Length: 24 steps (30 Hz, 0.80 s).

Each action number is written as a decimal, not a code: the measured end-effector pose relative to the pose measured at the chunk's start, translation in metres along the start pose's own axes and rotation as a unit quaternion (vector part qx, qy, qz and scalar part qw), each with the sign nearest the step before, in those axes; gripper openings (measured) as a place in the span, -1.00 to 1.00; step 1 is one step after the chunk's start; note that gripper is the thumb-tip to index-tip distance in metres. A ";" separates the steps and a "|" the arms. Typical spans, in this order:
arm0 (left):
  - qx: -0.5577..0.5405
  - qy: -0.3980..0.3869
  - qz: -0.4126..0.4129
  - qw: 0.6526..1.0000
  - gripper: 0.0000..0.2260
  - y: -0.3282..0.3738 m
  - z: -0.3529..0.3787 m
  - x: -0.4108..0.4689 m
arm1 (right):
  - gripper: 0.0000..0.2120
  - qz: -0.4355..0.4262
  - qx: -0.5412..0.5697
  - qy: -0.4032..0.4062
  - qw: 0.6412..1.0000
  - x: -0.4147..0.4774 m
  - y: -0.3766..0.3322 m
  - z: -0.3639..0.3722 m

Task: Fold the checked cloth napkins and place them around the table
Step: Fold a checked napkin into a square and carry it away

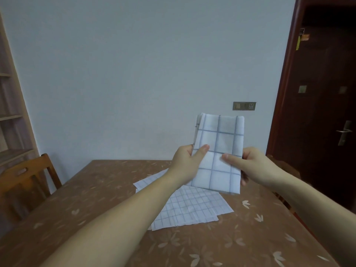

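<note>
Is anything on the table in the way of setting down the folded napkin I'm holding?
Only the unfolded napkins lie on the table below the folded napkin, which the left hand and right hand grip. Nothing else visible stands in the way.

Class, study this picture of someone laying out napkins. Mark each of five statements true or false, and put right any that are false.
1. The left hand and the right hand both grip the folded napkin, which is held up above the table. True.
2. The folded napkin is plain red. False: it is white with blue-grey checks.
3. More checked napkins lie flat on the table below the hands. True.
4. A wooden chair stands at the table's left side. True.
5. A folded napkin already lies in front of the chair. False: the only napkins on the table are those in the middle pile.
</note>
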<state>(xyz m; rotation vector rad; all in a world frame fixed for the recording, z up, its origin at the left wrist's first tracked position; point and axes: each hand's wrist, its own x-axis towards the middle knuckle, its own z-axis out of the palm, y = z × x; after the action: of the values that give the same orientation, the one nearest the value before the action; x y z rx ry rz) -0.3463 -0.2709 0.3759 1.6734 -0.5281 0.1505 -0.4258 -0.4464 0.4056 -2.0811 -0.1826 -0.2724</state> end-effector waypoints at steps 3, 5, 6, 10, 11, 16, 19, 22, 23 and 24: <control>-0.011 0.012 0.020 1.000 -0.40 0.002 -0.001 -0.002 | -0.71 0.020 0.026 -0.065 0.997 -0.003 -0.004 0.002; -0.009 0.026 0.025 0.999 -0.47 0.003 -0.003 0.000 | -0.78 0.032 0.020 -0.137 0.990 -0.006 -0.004 0.004; -0.006 0.031 0.025 0.999 -0.54 0.004 -0.005 0.001 | -0.78 0.040 0.023 -0.154 0.987 -0.007 -0.003 0.004; 0.019 0.056 0.024 0.998 -0.59 0.003 -0.011 0.001 | -0.75 0.050 0.060 -0.173 0.982 -0.009 0.001 0.005; 0.015 0.061 0.025 0.998 -0.59 0.004 -0.012 0.000 | -0.79 0.051 0.063 -0.181 0.980 -0.009 0.003 0.006; 0.032 0.043 0.018 0.998 -0.58 0.006 -0.014 -0.004 | -0.68 0.077 0.027 -0.217 0.973 -0.011 0.002 0.006; 0.025 -0.006 -0.004 1.000 -0.56 0.005 -0.013 -0.007 | -0.55 0.070 0.033 -0.143 0.987 -0.007 0.000 0.005; 0.028 -0.030 -0.024 0.999 -0.55 0.010 -0.013 -0.012 | -0.64 0.054 0.069 -0.061 0.994 -0.001 -0.001 0.000; 0.020 -0.039 -0.032 0.999 -0.55 0.010 -0.014 -0.012 | -0.64 0.057 0.057 -0.054 0.995 -0.001 -0.001 -0.001; 0.011 -0.050 -0.038 0.998 -0.56 0.011 -0.016 -0.013 | -0.62 0.062 0.053 -0.053 0.995 -0.002 -0.001 -0.002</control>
<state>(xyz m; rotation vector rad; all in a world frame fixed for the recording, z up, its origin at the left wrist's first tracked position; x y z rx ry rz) -0.3586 -0.2527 0.3835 1.7271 -0.5388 0.0181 -0.4281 -0.4478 0.4074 -1.9937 -0.1291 -0.0754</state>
